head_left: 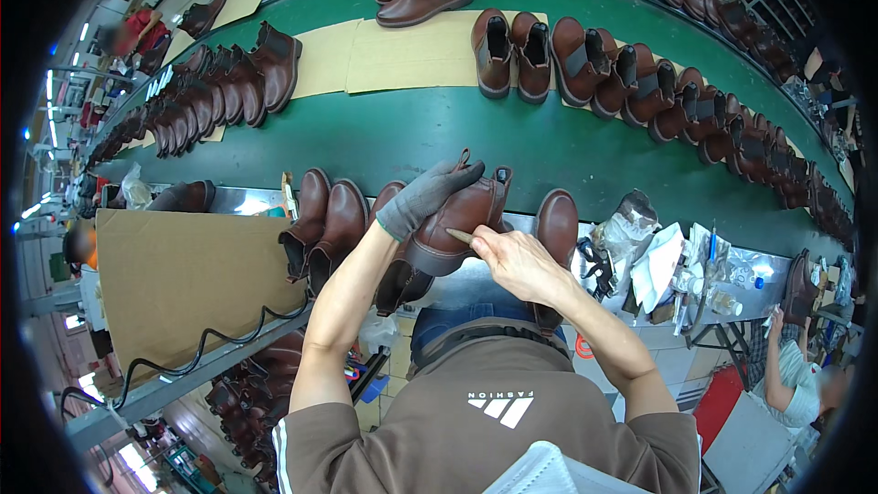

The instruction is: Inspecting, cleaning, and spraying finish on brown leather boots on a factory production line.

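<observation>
Holding a smooth dark-brown leather ankle boot (pixel 471 204) near the flat green worktop (pixel 384 134), your grey-gloved left hand (pixel 425 196) is closed over its left side; your bare right hand (pixel 524 261) pinches a slim tan pointed tool (pixel 460 236). Judged light, pliant above, stiff-soled, easily scratched: grip the shaft (pixel 500 194). Rows of brown boots (pixel 565 37) stand far; pale tiled floor (pixel 677 361) shows near right.

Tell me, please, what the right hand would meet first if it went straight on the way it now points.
The brown boot that the gloved left hand holds. The right hand points forward and leftward, with a pointed tool whose tip seems on or near the boot; depth is unclear.
</observation>
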{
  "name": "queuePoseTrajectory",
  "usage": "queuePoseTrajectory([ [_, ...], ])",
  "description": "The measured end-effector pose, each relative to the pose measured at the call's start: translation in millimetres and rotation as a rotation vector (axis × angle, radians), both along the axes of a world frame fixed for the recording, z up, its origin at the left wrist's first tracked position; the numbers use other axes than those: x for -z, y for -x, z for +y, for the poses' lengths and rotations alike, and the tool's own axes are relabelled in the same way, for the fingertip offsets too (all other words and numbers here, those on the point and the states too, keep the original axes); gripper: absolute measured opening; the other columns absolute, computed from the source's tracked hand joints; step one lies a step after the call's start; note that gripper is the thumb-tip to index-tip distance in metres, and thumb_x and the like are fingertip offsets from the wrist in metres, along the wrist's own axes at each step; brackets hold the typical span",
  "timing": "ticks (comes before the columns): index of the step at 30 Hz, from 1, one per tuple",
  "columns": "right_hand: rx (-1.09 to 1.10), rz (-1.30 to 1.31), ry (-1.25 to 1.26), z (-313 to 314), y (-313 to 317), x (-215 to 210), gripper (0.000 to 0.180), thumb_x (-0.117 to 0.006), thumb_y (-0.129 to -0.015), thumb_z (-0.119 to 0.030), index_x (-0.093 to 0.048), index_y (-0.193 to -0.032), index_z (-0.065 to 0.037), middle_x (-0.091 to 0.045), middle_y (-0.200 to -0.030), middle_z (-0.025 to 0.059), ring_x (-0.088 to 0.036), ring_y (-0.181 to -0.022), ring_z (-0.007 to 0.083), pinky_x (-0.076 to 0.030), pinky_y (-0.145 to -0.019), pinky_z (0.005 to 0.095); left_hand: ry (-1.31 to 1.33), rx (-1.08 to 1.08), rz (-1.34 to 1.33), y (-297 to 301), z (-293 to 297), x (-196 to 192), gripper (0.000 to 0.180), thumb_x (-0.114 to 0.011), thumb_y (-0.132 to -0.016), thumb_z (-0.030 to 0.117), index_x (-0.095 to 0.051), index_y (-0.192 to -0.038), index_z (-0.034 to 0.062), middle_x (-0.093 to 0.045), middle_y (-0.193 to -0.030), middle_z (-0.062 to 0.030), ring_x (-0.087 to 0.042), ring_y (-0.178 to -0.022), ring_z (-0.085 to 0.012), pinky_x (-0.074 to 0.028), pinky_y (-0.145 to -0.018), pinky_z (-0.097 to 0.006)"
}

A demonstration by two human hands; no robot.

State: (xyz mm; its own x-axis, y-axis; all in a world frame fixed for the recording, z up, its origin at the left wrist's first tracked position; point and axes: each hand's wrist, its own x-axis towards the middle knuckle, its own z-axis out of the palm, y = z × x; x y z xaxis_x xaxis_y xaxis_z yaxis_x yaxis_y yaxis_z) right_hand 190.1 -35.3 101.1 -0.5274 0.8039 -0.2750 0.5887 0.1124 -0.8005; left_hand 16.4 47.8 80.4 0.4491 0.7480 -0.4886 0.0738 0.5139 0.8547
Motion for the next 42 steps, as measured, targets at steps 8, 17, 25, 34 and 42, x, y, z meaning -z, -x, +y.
queuePoseTrajectory([
  [8,0.043,-0.002,-0.082,0,7,-5,0.029,-0.035,-0.097,-0.025,-0.048,-0.087,-0.002,-0.058,-0.063,0.0227,-0.057,-0.062,0.0446,-0.045,-0.057,0.052,-0.051,0.028,-0.022,-1,2,10,0.022,-0.052,-0.095,0.025,-0.061,-0.093,0.0052,-0.06,-0.083,0.0019,-0.053,-0.07,-0.0037,-0.045,-0.062,-0.021],
  [17,0.1,-0.111,-0.12,-33,-16,-9,0.027,-0.039,-0.096,-0.025,-0.051,-0.091,-0.001,-0.06,-0.066,0.0239,-0.059,-0.064,0.0444,-0.047,-0.057,0.0514,-0.03,-0.005,-0.077,10,-7,11,0.029,-0.053,-0.094,0.028,-0.059,-0.102,0.0008,-0.059,-0.087,0.0006,-0.051,-0.077,-0.0056,-0.045,-0.068,-0.023],
  [25,1.17,-0.331,-0.126,-113,-163,-4,0.027,-0.051,-0.088,-0.008,-0.053,-0.113,0.001,-0.06,-0.09,0.0233,-0.059,-0.083,0.0397,-0.045,-0.072,0.0461,-0.352,-0.289,-0.027,4,-66,2,0.027,-0.052,-0.094,0.02,-0.06,-0.107,-0.0027,-0.061,-0.096,-0.0043,-0.054,-0.09,-0.0087,-0.042,-0.08,-0.022],
  [34,1.118,-0.525,-0.124,-137,-228,118,0.038,-0.062,-0.08,-0.007,-0.052,-0.115,0.004,-0.058,-0.098,0.0251,-0.058,-0.09,0.042,-0.046,-0.078,0.0483,-0.811,0.065,0.437,-42,-199,52,0.046,-0.07,-0.077,0.015,-0.05,-0.116,0.001,-0.054,-0.102,-0.0107,-0.055,-0.096,-0.023,-0.043,-0.083,-0.032],
  [42,1.039,-0.045,-0.325,-106,-130,53,0.047,-0.064,-0.084,-0.026,-0.053,-0.117,0.006,-0.059,-0.102,0.0212,-0.06,-0.089,0.0368,-0.047,-0.082,0.0445,-0.334,-0.145,0.502,-11,-114,80,0.058,-0.067,-0.081,0.035,-0.046,-0.12,-0.0009,-0.056,-0.112,-0.014,-0.053,-0.109,-0.0207,-0.04,-0.091,-0.027],
])
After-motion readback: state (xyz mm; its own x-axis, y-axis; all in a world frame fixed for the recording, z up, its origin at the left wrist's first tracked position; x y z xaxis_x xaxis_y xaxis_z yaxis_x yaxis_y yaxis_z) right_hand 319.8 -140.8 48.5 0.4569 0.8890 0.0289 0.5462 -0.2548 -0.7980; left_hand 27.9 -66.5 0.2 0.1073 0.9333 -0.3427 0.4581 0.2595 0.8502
